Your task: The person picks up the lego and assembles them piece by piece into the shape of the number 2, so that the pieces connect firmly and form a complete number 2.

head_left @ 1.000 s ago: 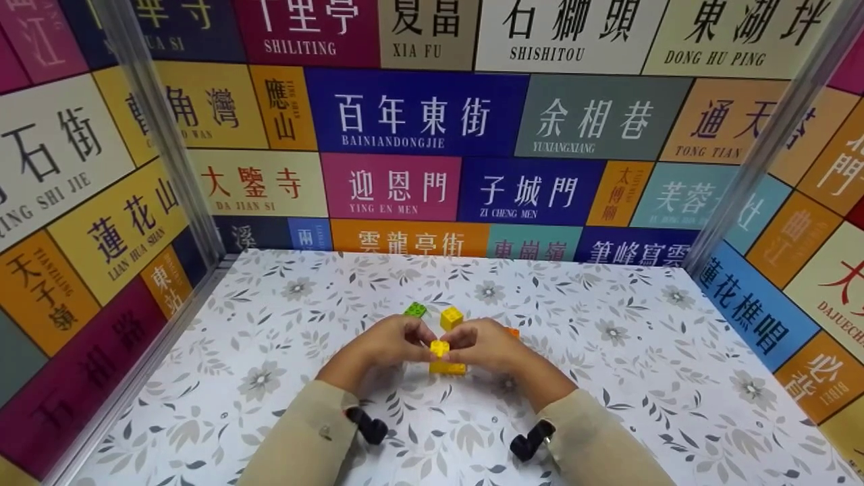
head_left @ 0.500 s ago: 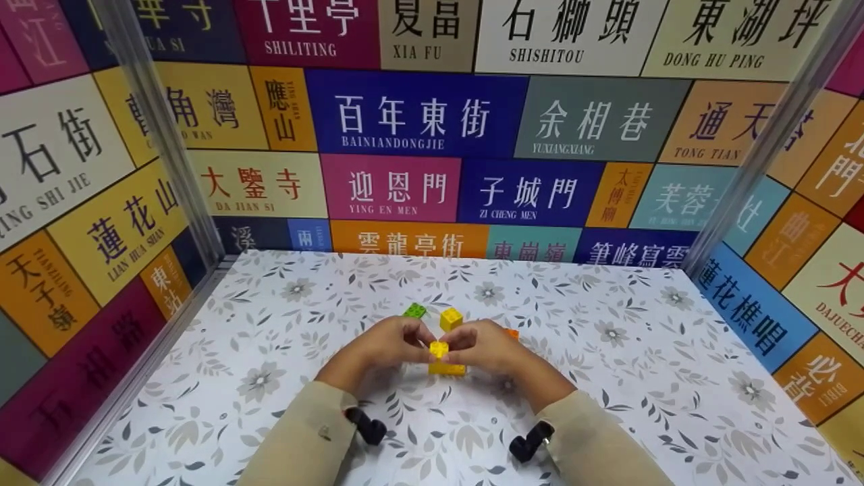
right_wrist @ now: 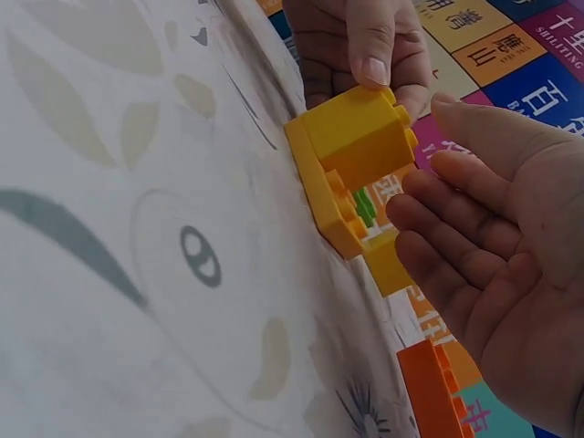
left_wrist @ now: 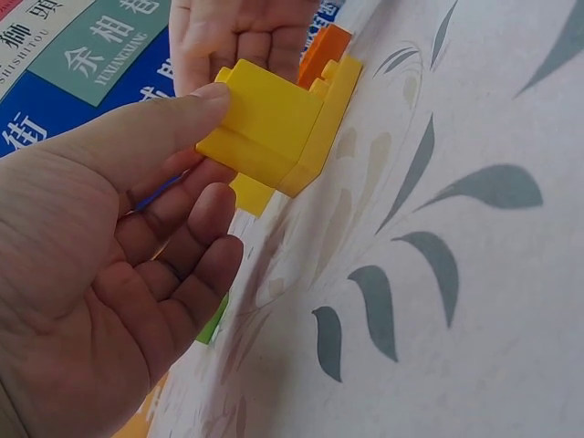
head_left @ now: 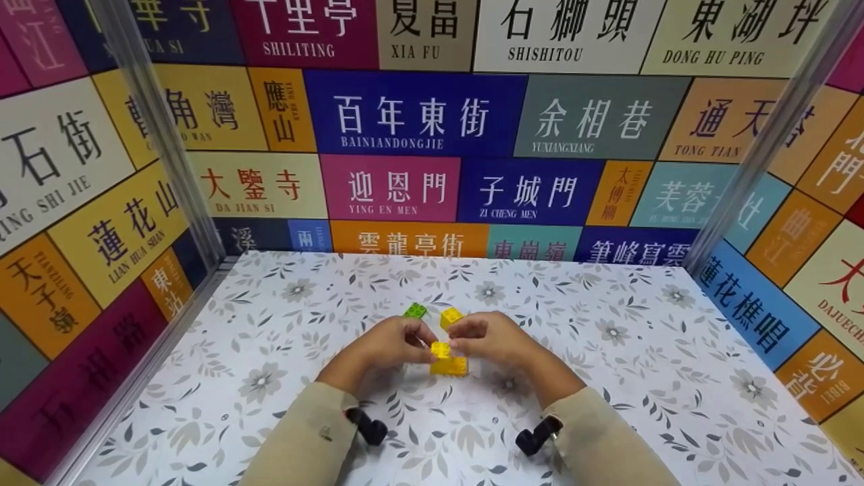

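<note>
A yellow toy building block (head_left: 439, 349) sits upright on one end of a longer, flatter, deeper-yellow block (head_left: 451, 368) on the table. My left hand (head_left: 397, 339) pinches the upper block between thumb and fingers. Studs show on the uncovered end of the lower block (right_wrist: 339, 212). My right hand (head_left: 498, 343) is just to the right of the pair; in the right wrist view its fingers (right_wrist: 456, 205) are loosely extended, with a small gap to the blocks and nothing held.
Another yellow block (head_left: 449, 316) stands behind the hands. A green block (head_left: 415, 310) lies to its left. An orange block (right_wrist: 427, 388) lies to the right, hidden in the head view. Panels with printed signs (head_left: 418, 111) enclose the flower-patterned table (head_left: 324, 297).
My right hand has let go of the upper yellow block and shifted slightly right and up, now covering the orange block in the head view. My left hand keeps its pinch.
</note>
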A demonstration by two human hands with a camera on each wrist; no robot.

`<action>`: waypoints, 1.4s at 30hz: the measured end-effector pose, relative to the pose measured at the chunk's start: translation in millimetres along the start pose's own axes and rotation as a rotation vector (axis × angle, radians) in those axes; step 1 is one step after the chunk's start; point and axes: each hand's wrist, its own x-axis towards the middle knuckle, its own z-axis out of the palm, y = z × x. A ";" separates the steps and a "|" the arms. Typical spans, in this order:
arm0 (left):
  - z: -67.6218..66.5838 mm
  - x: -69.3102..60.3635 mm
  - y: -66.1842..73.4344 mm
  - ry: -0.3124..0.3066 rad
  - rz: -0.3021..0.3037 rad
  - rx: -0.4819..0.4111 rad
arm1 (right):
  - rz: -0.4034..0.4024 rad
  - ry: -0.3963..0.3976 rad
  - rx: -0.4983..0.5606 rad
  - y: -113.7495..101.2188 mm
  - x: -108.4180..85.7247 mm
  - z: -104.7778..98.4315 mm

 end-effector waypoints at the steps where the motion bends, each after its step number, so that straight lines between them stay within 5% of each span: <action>1: 0.2 -0.1 0.7 0.001 -0.010 -0.001 | 0.008 0.015 -0.005 -0.1 -0.3 -3.0; 9: 1.7 -0.2 4.2 -0.007 -0.056 -0.055 | 0.127 0.140 -0.041 7.9 -7.2 -32.2; 18: 2.2 -0.2 1.2 0.009 -0.012 -0.053 | 0.181 0.192 -0.124 40.0 -25.6 -65.8; 22: 3.0 -1.1 3.3 0.002 -0.040 -0.078 | 0.205 0.204 -0.109 51.3 -31.5 -74.7; 30: 2.7 -2.5 6.0 -0.001 -0.049 -0.084 | 0.287 0.174 -0.093 61.5 -30.8 -76.2; 42: 3.1 0.3 2.3 -0.013 -0.036 -0.080 | 0.304 0.149 -0.135 60.9 -27.8 -67.7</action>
